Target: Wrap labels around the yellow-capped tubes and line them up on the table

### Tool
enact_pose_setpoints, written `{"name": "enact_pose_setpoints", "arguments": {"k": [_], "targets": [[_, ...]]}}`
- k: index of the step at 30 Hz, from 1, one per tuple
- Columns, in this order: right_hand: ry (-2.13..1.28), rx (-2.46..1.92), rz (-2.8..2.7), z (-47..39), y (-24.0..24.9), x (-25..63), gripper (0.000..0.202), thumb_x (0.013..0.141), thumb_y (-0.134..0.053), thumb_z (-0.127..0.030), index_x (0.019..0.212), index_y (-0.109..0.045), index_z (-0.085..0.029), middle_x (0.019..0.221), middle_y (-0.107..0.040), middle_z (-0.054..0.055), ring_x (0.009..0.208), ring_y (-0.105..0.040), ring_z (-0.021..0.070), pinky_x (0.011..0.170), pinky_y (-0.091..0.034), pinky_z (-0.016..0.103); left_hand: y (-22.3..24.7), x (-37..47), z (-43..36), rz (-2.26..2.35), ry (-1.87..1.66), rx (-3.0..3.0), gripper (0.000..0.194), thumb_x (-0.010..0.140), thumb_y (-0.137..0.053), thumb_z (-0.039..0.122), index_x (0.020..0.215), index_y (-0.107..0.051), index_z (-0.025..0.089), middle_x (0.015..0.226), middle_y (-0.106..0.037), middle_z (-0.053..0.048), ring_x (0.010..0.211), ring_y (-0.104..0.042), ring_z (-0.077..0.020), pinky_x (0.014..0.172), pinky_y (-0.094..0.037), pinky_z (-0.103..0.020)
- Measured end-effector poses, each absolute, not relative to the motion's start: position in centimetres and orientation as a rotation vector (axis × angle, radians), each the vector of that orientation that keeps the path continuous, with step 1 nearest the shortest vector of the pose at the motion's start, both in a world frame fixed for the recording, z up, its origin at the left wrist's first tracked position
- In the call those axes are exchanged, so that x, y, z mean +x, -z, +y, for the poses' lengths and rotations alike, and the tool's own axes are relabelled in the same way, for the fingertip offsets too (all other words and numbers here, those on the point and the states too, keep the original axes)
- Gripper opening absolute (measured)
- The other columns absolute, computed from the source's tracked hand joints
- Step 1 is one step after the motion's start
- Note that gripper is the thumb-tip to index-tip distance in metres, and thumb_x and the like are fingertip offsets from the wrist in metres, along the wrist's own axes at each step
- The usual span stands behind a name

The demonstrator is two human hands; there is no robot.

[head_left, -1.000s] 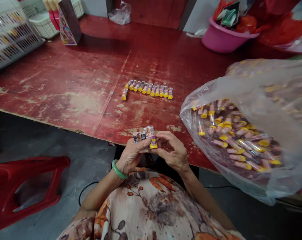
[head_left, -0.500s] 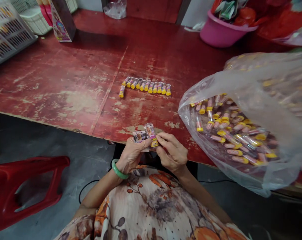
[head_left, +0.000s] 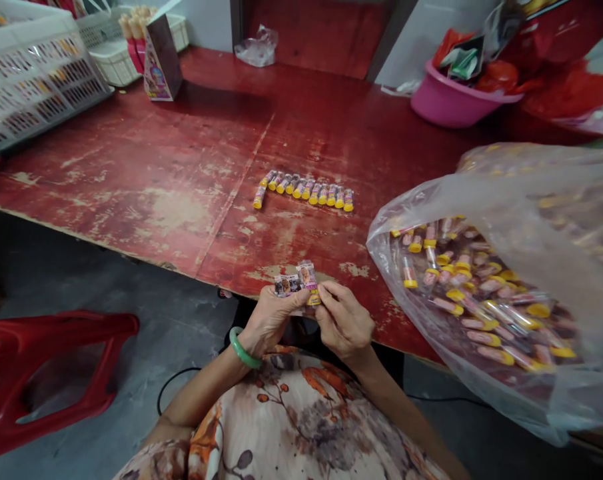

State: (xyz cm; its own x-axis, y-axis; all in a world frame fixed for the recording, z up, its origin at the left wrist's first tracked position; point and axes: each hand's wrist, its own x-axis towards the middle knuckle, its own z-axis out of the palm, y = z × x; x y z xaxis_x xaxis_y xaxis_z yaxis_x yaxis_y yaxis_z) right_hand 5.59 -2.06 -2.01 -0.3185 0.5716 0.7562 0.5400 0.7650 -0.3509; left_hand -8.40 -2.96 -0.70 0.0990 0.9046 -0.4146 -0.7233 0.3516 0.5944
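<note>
- Left hand (head_left: 272, 319) held small printed labels (head_left: 286, 285) and a yellow-capped tube (head_left: 313, 297) between thumb and fingers, just off the table's near edge.
- Right hand (head_left: 348, 327) drawn in narrow, thumb and forefinger tips touching the tube's right side; could not tell if they pinched the tube or only a label edge.
- Laid out on the red table (head_left: 181, 213), beyond the hands: a slanting row of capped tubes (head_left: 308, 190), close side by side, one more lying just below its left end. Printed bodies; judged done.
- Held tube looked part-way, print against its body, labelling apparently unfinished.
- Large clear bag (head_left: 511, 207) to the right held a heap of loose capped tubes (head_left: 486, 327), pinkish, no printed wraps made out; judged the bulk left to do.
- Hidden: left fingers' undersides, the tube's back, how the labels were gripped. Print too small to read.
- Bag's right side cut off; its cloudy plastic blurred the tubes behind, so no count.
</note>
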Motion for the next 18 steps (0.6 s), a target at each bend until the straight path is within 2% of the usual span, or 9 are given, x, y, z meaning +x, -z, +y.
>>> {"name": "enact_pose_setpoints", "arguments": {"k": [3, 7, 10, 12, 14, 18], "targets": [[-0.205, -0.828, -2.0, -1.3, 1.9, 5.8, 0.039, 0.083, -0.055, -0.01, 0.121, -0.06, -0.019, 0.106, -0.066, 0.014, 0.095, -0.066, 0.0242, 0.077, -0.059, 0.038, 1.1, -9.1, -2.6, 0.863, -1.247, 0.301, 0.033, 0.054, -0.088, 0.031, 0.077, -0.074, 0.011, 0.076, -0.072, -0.005, 0.065, -0.063, -0.014, 0.066, -0.051, -0.025], [-0.892, -0.963, -1.907, 0.3, 1.1, 5.9, 0.039, 0.08, -0.063, -0.025, 0.118, -0.059, -0.02, 0.105, -0.068, 0.011, 0.082, -0.067, 0.0203, 0.069, -0.058, 0.035, 1.4, -10.5, -2.0, 0.913, -1.216, 0.476, 0.036, 0.063, -0.082, 0.036, 0.089, -0.074, 0.012, 0.084, -0.073, -0.008, 0.069, -0.066, -0.0173, 0.062, -0.054, -0.027], [-1.298, -1.101, -1.58, 1.6, 0.7, 4.9, 0.041, 0.075, -0.071, -0.034, 0.111, -0.061, -0.018, 0.099, -0.07, 0.008, 0.083, -0.067, 0.0195, 0.069, -0.057, 0.031, 1.5, -11.2, -1.6, 0.936, -1.144, 0.572, 0.04, 0.061, -0.083, 0.036, 0.09, -0.074, 0.011, 0.083, -0.073, -0.008, 0.065, -0.065, -0.0168, 0.058, -0.055, -0.027], [-1.439, -1.154, -1.39, 2.7, 0.7, 3.6, 0.043, 0.066, -0.077, -0.035, 0.103, -0.063, -0.017, 0.094, -0.071, 0.007, 0.083, -0.067, 0.0195, 0.07, -0.056, 0.031, 1.7, -11.5, -1.1, 0.955, -1.142, 0.567, 0.04, 0.059, -0.085, 0.037, 0.086, -0.074, 0.01, 0.078, -0.072, -0.007, 0.062, -0.065, -0.0156, 0.056, -0.056, -0.027], [-1.541, -1.174, -1.226, 4.4, 0.7, 2.1, 0.044, 0.058, -0.08, -0.032, 0.096, -0.065, -0.016, 0.087, -0.071, 0.006, 0.074, -0.066, 0.0176, 0.063, -0.054, 0.028, 2.0, -12.0, -0.5, 0.995, -1.185, 0.517, 0.039, 0.059, -0.085, 0.038, 0.08, -0.073, 0.008, 0.072, -0.07, -0.007, 0.059, -0.065, -0.015, 0.055, -0.056, -0.025], [-1.528, -1.212, -1.034, 10.3, 0.7, -1.7, 0.034, 0.051, -0.077, -0.027, 0.079, -0.062, -0.015, 0.069, -0.067, 0.0, 0.056, -0.058, 0.0117, 0.052, -0.047, 0.023, 2.2, -13.7, 0.4, 1.054, -1.345, 0.324, 0.04, 0.061, -0.083, 0.041, 0.075, -0.068, 0.007, 0.066, -0.067, -0.007, 0.058, -0.066, -0.0144, 0.055, -0.056, -0.022]]}}
